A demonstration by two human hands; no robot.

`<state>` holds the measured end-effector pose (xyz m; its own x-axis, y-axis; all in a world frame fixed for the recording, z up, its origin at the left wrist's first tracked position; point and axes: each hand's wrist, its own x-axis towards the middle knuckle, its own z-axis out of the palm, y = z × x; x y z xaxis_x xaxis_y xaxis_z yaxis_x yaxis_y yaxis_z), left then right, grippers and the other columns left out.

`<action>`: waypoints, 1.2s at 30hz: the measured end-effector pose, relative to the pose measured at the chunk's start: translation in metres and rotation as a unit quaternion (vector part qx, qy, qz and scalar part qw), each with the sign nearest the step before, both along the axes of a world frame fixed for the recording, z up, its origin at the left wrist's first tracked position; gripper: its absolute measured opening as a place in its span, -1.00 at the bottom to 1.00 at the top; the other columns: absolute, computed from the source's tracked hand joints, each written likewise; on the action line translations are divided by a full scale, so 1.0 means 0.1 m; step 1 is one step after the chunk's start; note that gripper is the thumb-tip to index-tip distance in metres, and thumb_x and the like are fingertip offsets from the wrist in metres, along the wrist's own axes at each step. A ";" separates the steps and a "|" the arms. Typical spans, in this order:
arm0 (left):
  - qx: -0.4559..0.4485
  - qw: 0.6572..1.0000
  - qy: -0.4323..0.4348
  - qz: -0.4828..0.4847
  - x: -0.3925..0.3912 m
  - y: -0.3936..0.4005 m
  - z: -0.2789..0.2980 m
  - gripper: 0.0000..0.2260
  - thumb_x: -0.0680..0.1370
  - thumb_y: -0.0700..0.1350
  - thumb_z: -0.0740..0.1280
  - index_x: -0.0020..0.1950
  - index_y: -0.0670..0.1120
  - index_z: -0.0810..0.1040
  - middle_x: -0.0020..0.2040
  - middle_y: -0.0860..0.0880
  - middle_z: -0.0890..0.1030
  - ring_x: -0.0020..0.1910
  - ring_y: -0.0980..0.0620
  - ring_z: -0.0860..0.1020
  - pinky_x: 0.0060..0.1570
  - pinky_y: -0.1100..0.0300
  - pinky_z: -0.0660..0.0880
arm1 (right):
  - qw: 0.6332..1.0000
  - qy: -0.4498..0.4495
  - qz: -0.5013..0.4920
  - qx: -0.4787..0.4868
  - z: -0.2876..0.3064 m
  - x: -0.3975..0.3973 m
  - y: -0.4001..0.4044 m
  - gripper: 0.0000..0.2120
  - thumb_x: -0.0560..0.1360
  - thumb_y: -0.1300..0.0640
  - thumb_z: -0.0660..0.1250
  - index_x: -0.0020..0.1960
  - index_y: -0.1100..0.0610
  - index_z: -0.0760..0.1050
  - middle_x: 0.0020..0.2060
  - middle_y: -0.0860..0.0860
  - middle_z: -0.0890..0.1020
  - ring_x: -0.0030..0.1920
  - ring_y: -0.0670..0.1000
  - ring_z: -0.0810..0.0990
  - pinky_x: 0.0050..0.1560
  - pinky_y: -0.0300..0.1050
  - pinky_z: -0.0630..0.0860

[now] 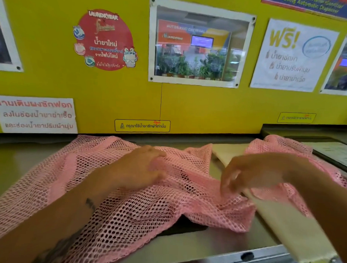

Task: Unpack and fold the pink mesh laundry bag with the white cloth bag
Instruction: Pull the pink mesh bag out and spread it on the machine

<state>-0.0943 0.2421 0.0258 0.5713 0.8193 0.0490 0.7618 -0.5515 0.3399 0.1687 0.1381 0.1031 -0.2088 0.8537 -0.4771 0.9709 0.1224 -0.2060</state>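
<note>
The pink mesh laundry bag lies spread and rumpled across a steel counter. My left hand rests on its middle, fingers curled into the mesh and holding it down. My right hand is blurred, its fingers bent down onto the mesh at the end of the white cloth bag. That bag runs as a long pale strip from under this hand toward the lower right corner. It seems pinched by my fingers. Another pale piece shows behind the mesh, between the hands.
The steel counter ends at a yellow wall with posters and stickers. A dark recess shows under the front edge of the mesh. A dark lid with a paper label sits at the right.
</note>
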 end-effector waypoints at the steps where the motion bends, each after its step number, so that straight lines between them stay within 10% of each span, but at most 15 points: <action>1: -0.024 0.999 0.030 -0.002 0.00 0.00 -0.07 -0.36 0.51 0.31 0.23 0.55 0.24 0.10 0.61 0.06 0.06 0.57 -0.03 0.07 0.52 -0.21 0.07 | 0.999 0.023 -0.021 0.011 0.09 0.06 -0.01 -0.82 0.56 0.09 0.32 -0.01 -0.16 0.64 0.06 -0.22 0.67 0.04 -0.25 0.59 0.00 -0.25 0.43; 5: -0.100 0.980 0.169 -0.010 0.06 0.02 -0.09 -0.36 0.58 0.22 0.18 0.59 0.25 -0.06 0.64 0.03 -0.13 0.60 -0.06 -0.07 0.54 -0.14 -0.03 | 0.972 0.120 -0.112 0.170 -0.07 0.17 0.30 -0.80 0.52 0.21 0.28 0.07 0.01 0.60 -0.08 -0.06 0.65 -0.18 -0.11 0.60 -0.16 -0.11 0.57; 8: -0.123 0.965 0.232 -0.023 0.09 -0.05 0.20 -0.42 0.60 0.10 0.22 0.58 0.22 0.06 0.61 0.02 0.10 0.56 -0.08 0.15 0.52 -0.08 0.11 | 0.959 0.108 -0.117 0.234 -0.35 0.07 0.58 -0.70 0.53 0.23 0.21 0.19 0.03 0.57 0.14 -0.02 0.59 -0.05 -0.10 0.57 -0.06 -0.15 0.49; 15: -0.022 1.000 -0.015 0.012 0.08 0.06 0.54 -0.78 0.59 -0.01 0.29 0.22 0.17 0.54 0.16 0.08 0.58 0.12 0.10 0.53 0.07 0.13 0.43 | 0.979 -0.024 -0.082 0.184 -0.79 -0.16 0.99 -0.64 0.45 -0.05 0.16 0.15 0.10 0.51 0.13 0.08 0.58 0.13 0.12 0.57 0.20 0.13 0.48; 18: -0.006 0.999 0.002 0.050 0.08 0.25 0.30 -0.64 0.58 0.03 0.28 0.39 0.11 0.43 0.39 -0.01 0.48 0.29 -0.01 0.47 0.28 0.04 0.41 | 0.953 -0.031 -0.088 0.288 -0.81 -0.26 1.10 -0.64 0.44 0.02 0.26 0.19 0.10 0.54 0.15 0.09 0.59 0.15 0.15 0.56 0.19 0.13 0.51; 22: -0.058 0.976 0.158 0.137 -0.18 0.49 -0.15 -0.03 0.24 0.65 -0.07 0.57 0.23 0.04 0.63 -0.07 0.01 0.59 -0.17 -0.01 0.48 -0.31 0.04 | 0.972 -0.022 -0.068 0.222 -0.86 -0.27 1.16 -0.68 0.55 -0.07 0.19 0.02 0.12 0.59 0.00 0.07 0.67 -0.05 0.07 0.58 0.22 0.07 0.51; 29: -0.114 0.944 0.096 0.293 -0.47 0.65 -0.22 0.17 0.09 0.71 -0.03 0.60 0.16 -0.04 0.63 -0.15 -0.14 0.56 -0.34 -0.17 0.44 -0.41 -0.09 | 0.969 -0.061 -0.081 0.228 -0.82 -0.17 1.16 -0.79 0.51 0.12 0.18 -0.02 0.20 0.53 -0.04 0.11 0.63 -0.20 -0.02 0.51 -0.33 -0.20 0.36; 36: -0.004 0.989 0.085 0.121 -0.03 0.27 -0.17 -0.33 0.53 0.37 0.08 0.59 0.17 0.05 0.63 -0.04 0.01 0.58 -0.15 0.01 0.43 -0.44 -0.12 | 0.976 0.070 -0.036 0.204 -0.65 -0.11 0.62 -0.52 0.62 -0.14 0.13 0.47 0.03 0.35 0.44 0.03 0.45 0.36 0.03 0.45 0.29 -0.02 0.37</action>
